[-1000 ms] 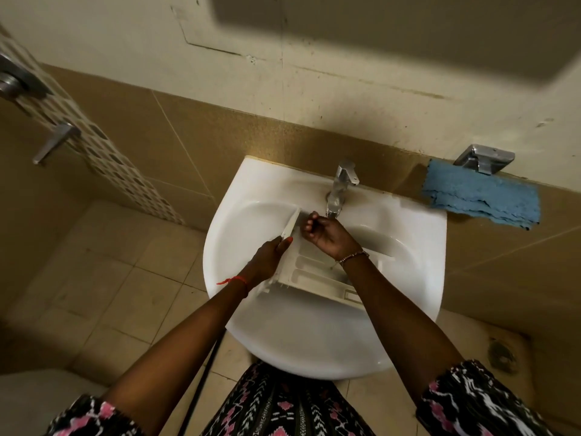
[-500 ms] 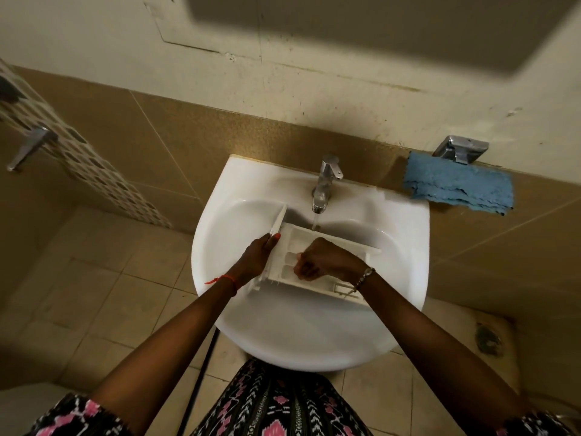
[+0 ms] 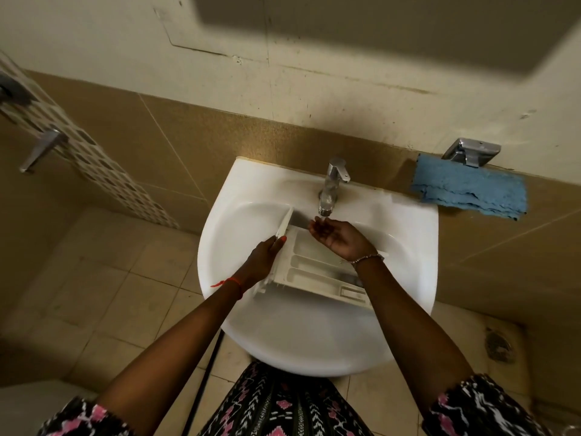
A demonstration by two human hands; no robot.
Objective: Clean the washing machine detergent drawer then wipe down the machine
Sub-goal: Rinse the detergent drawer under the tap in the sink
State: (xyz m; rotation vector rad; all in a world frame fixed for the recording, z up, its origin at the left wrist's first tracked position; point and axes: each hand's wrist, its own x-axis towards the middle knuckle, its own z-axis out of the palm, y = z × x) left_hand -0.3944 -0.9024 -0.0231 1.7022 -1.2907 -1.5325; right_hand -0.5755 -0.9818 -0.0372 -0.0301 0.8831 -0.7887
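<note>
A white detergent drawer (image 3: 317, 272) lies across the bowl of a white sink (image 3: 314, 341), compartments facing up. My left hand (image 3: 264, 256) grips the drawer's front panel at its left end. Palm up and cupped, my right hand (image 3: 338, 237) hovers above the drawer with its fingertips right under the chrome tap's (image 3: 331, 187) spout. A thin stream of water falls onto those fingers. The drawer's right end is partly hidden by my right wrist.
A blue cloth (image 3: 471, 190) hangs on the wall under a chrome holder (image 3: 471, 151) to the right of the sink. A metal lever handle (image 3: 41, 149) sticks out at far left. Tiled floor surrounds the sink, with a dark floor drain (image 3: 500, 344) at right.
My right hand rose from inside the drawer's compartments, where it was curled, and turned palm up under the tap. The left hand kept its hold on the drawer's front.
</note>
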